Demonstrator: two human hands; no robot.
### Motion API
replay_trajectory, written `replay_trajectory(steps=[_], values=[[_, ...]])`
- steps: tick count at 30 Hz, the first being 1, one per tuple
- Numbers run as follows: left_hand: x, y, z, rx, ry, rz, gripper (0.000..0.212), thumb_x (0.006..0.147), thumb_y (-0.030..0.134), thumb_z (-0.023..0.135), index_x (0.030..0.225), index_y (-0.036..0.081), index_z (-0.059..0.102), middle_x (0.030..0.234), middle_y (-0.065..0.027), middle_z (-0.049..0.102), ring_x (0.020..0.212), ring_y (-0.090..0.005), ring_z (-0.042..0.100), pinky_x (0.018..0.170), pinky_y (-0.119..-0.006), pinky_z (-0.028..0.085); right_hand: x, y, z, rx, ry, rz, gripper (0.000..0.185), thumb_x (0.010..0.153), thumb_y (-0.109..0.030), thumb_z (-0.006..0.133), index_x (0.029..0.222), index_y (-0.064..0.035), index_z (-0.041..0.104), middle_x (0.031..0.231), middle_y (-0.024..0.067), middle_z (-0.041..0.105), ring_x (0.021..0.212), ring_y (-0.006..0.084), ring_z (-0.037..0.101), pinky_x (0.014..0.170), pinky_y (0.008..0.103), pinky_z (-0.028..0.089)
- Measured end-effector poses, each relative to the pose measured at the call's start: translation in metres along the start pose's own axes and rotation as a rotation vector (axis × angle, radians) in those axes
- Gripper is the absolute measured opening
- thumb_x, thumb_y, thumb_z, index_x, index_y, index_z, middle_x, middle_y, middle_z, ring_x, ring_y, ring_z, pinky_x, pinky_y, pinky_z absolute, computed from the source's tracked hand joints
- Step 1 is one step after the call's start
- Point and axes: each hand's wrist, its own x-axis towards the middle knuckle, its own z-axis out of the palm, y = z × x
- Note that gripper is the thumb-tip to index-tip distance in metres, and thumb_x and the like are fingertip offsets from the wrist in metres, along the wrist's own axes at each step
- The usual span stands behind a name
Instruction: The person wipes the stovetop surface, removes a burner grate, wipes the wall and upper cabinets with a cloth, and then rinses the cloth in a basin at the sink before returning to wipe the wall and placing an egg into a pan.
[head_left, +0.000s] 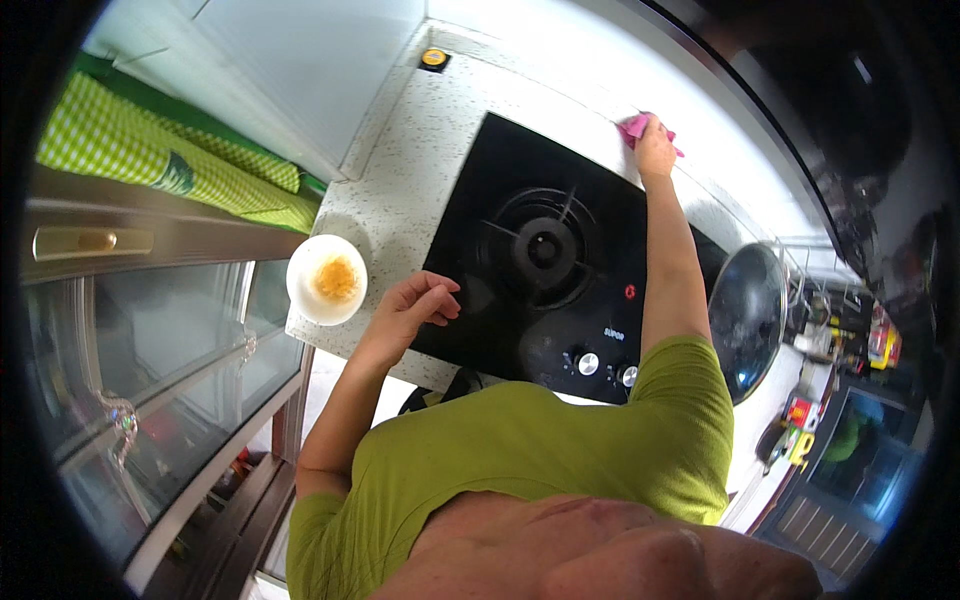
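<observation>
My right hand grips a crumpled pink cloth, pressed to the white wall just behind the hob. That arm reaches across the right part of a black glass gas hob. My left hand hovers by the hob's left edge, its fingers loosely curled with nothing in them. Left of it, a white bowl with orange-brown residue inside stands at the counter's corner. A round burner with a pan support sits mid-hob, and two silver knobs are at the front.
A dark wok or lid stands at the hob's right end. Above hangs a black range hood. A small black-and-yellow container sits in the back corner. At left are a glazed door and green checked cloth.
</observation>
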Motion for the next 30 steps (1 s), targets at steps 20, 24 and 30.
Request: replay_trajectory(steps=[20, 24, 30], values=[[-0.005, -0.012, -0.005, -0.027, 0.077, -0.034, 0.025, 0.090, 0.026, 0.050, 0.099, 0.003, 0.057, 0.080, -0.0049, 0.060, 0.076, -0.0121, 0.057, 0.068, -0.024, 0.046, 0.035, -0.214, -0.006, 0.217, -0.171, -0.265, 0.024, 0.078, -0.020, 0.048, 0.085, -0.0031, 0.064, 0.085, 0.0182, 0.064, 0.080, 0.0325, 0.063, 0.074, 0.0399, 0.048], [-0.020, -0.011, -0.017, -0.001, 0.099, 0.004, 0.027, 0.090, 0.026, 0.049, 0.099, 0.002, 0.057, 0.080, -0.0048, 0.059, 0.075, -0.0127, 0.057, 0.068, -0.024, 0.046, 0.024, -0.256, -0.042, 0.591, -0.162, -0.110, 0.026, 0.076, -0.025, 0.051, 0.085, -0.0040, 0.064, 0.080, 0.0177, 0.064, 0.076, 0.0331, 0.062, 0.071, 0.0394, 0.048], [-0.038, -0.006, -0.019, 0.006, 0.149, 0.041, 0.025, 0.090, 0.022, 0.049, 0.099, 0.000, 0.056, 0.079, -0.0071, 0.059, 0.076, -0.0147, 0.058, 0.069, -0.026, 0.046, -0.019, -0.319, -0.226, 1.434, 0.186, -0.411, 0.023, 0.077, -0.025, 0.055, 0.084, -0.0038, 0.063, 0.070, 0.0128, 0.063, 0.067, 0.0294, 0.062, 0.065, 0.0375, 0.048]])
